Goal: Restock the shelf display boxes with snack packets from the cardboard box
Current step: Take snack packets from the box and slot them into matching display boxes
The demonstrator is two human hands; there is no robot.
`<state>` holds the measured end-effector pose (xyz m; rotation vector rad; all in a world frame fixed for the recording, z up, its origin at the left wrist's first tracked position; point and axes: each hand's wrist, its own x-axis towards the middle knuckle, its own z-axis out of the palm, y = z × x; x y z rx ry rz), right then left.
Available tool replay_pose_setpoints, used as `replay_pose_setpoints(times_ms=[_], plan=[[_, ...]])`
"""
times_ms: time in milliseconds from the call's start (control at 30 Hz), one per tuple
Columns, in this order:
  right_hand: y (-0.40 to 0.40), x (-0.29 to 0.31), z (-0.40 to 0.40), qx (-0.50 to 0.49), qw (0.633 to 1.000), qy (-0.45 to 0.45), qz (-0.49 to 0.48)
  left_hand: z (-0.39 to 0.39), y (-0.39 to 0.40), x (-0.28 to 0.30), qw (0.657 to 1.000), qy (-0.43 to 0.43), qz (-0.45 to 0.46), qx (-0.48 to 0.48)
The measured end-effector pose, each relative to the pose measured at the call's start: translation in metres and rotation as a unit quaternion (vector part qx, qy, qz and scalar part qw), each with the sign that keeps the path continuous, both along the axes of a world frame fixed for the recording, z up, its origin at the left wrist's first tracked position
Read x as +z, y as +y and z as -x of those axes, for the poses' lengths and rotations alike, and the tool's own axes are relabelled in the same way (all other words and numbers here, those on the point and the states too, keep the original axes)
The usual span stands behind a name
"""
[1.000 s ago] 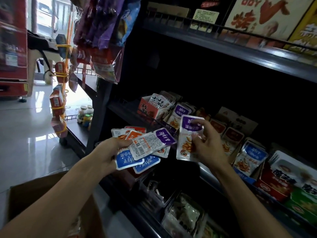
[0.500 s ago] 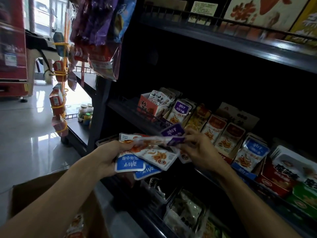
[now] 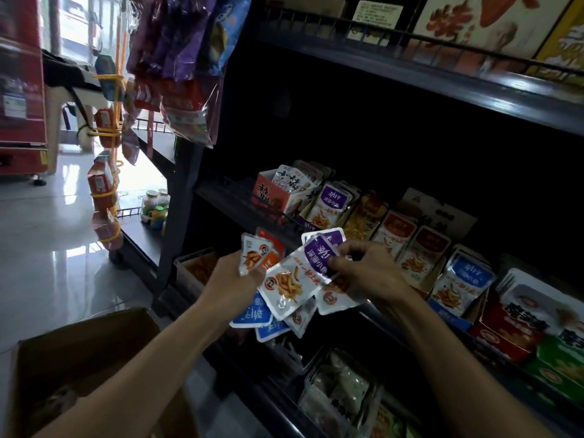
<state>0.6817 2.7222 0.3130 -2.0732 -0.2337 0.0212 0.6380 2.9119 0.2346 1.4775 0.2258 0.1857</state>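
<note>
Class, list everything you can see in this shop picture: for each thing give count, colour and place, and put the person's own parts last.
snack packets: a fanned handful, purple, blue and orange tops, held between both hands
display boxes: several, mixed colours, middle shelf
cardboard box: one, brown, floor lower left
hanging snack bags: a bunch, purple and red, upper left
jars: a few, far low shelf
left hand: grips the fan
right hand: pinches a purple-topped packet
</note>
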Motion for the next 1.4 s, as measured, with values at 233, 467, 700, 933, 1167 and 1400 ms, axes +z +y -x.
replay_pose_setpoints(times_ms=[233, 467, 700, 933, 1167, 1400], plan=[[0.024, -0.026, 0.003, 0.005, 0.98, -0.019, -0.198, 0.0, -0.009, -0.003, 1.0, -0.003, 0.019, 0.006], [0.019, -0.012, -0.008, 0.015, 0.991, 0.021, -0.135, 0.0, 0.0, 0.001, 0.999, -0.023, 0.041, -0.028], [0.023, -0.02, -0.014, -0.057, 0.982, 0.027, -0.177, 0.002, -0.007, 0.0, 0.992, -0.042, 0.108, -0.045], [0.008, 0.0, -0.017, 0.052, 0.993, 0.045, -0.091, -0.005, -0.003, 0.0, 0.994, -0.04, 0.086, -0.055], [-0.014, 0.016, -0.032, 0.096, 0.989, 0.11, -0.015, -0.015, -0.005, 0.003, 0.986, -0.056, 0.11, -0.108], [-0.031, 0.033, -0.059, 0.027, 0.999, -0.029, 0.012, -0.046, -0.013, 0.0, 0.983, -0.03, 0.183, -0.013]])
